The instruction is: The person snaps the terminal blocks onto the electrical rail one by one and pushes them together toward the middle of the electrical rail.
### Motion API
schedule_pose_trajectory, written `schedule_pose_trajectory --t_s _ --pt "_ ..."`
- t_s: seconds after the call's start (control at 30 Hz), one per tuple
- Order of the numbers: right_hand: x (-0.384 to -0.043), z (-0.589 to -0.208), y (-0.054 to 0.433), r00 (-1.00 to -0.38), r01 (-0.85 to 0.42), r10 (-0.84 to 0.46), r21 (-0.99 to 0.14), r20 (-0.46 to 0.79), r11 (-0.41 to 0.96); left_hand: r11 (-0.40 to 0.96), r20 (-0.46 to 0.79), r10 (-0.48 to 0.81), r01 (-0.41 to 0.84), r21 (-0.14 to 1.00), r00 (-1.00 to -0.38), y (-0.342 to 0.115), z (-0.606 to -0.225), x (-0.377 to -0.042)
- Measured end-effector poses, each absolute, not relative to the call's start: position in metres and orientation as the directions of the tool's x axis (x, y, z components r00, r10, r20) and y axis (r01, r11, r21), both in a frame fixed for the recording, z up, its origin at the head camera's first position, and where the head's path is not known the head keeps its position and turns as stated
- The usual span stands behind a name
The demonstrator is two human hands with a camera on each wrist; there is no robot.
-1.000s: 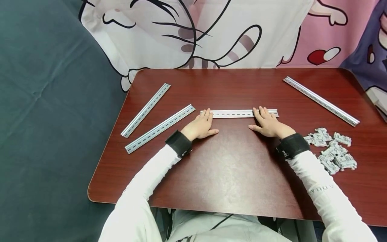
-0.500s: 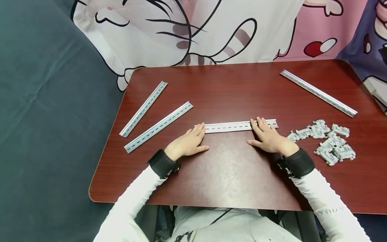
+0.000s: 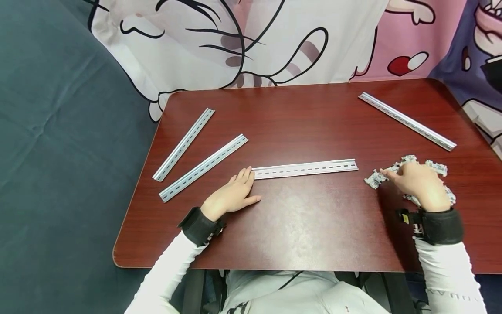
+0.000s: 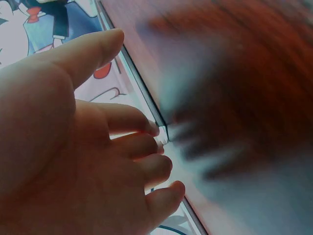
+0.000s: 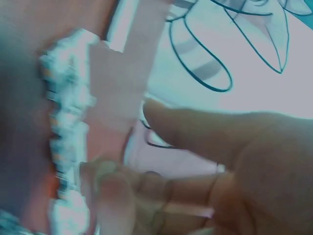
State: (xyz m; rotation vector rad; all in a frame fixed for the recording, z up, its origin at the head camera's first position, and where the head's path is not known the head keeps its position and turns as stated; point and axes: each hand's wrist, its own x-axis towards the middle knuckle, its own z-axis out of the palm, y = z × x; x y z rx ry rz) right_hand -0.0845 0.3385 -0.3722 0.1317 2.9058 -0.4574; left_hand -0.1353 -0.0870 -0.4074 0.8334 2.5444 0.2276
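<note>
Four rails (image 3: 303, 169), several pale pieces (image 3: 375, 179), one table (image 3: 302, 231).

No text legible for certain. Right sleeve (image 3: 447, 270): short row of pale grey capital letters (image 3: 452, 295) across forearm, too small and soft to read surely. Light garment (image 3: 306, 294) at lap: dark print (image 3: 237, 308), cut by lower edge, illegible.
</note>
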Motion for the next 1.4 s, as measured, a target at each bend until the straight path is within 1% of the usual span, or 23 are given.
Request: schedule_pose_trajectory --t_s 0.07,0.13,0.27,0.37,0.47,0.53,0.7,0.8,0.87,0.97,1.07,1.17,1.23,1.4 --pt "-0.083 -0.379 0.332 -0.946 0.199 0.112 -0.270 -0.305 0.942 0.807 -0.366 0.590 0.517 0.285 -0.719 -0.092 -0.408 -0.134" --pt "-0.084 -0.388 0.322 -0.928 0.252 0.163 -0.243 -0.335 0.937 0.807 -0.357 0.590 0.517 0.285 -0.724 -0.095 -0.408 -0.133" --pt "-0.089 -0.397 0.308 -0.928 0.292 0.225 -0.204 -0.296 0.934 0.803 -0.341 0.595 0.520 0.292 -0.728 -0.098 -0.410 -0.133" --pt "-0.091 -0.397 0.305 -0.938 0.275 0.211 -0.218 -0.273 0.936 0.798 -0.338 0.601 0.525 0.296 -0.724 -0.098 -0.411 -0.134" --pt "-0.090 -0.395 0.305 -0.943 0.258 0.187 -0.246 -0.276 0.934 0.793 -0.331 0.607 0.531 0.299 -0.722 -0.098 -0.411 -0.134" --pt "-0.090 -0.394 0.302 -0.939 0.278 0.201 -0.270 -0.280 0.922 0.791 -0.325 0.611 0.536 0.295 -0.722 -0.098 -0.411 -0.135" --pt "-0.087 -0.390 0.290 -0.960 0.272 0.229 -0.367 -0.158 0.890 0.792 -0.334 0.611 0.547 0.272 -0.718 -0.098 -0.409 -0.134" --pt "-0.089 -0.382 0.272 -0.979 0.203 0.193 -0.397 -0.065 0.895 0.795 -0.344 0.607 0.552 0.251 -0.717 -0.097 -0.409 -0.135" --pt "-0.094 -0.376 0.252 -0.989 0.146 0.142 -0.412 -0.039 0.899 0.799 -0.347 0.602 0.553 0.237 -0.720 -0.095 -0.408 -0.136" --pt "-0.107 -0.367 0.215 -1.000 0.022 0.013 -0.442 -0.022 0.897 0.806 -0.357 0.591 0.548 0.224 -0.724 -0.092 -0.405 -0.138" --pt "-0.123 -0.363 0.175 -0.993 -0.062 -0.101 -0.476 -0.057 0.877 0.819 -0.381 0.572 0.531 0.218 -0.727 -0.091 -0.402 -0.139" --pt "-0.136 -0.369 0.137 -0.980 -0.098 -0.170 -0.505 -0.099 0.857 0.828 -0.404 0.559 0.520 0.212 -0.724 -0.089 -0.400 -0.139" --pt "-0.142 -0.374 0.115 -0.975 -0.106 -0.191 -0.513 -0.116 0.852 0.833 -0.415 0.549 0.513 0.206 -0.725 -0.088 -0.400 -0.137" --pt "-0.148 -0.384 0.078 -0.980 -0.117 -0.181 -0.485 -0.087 0.867 0.846 -0.416 0.529 0.499 0.188 -0.740 -0.090 -0.400 -0.134"
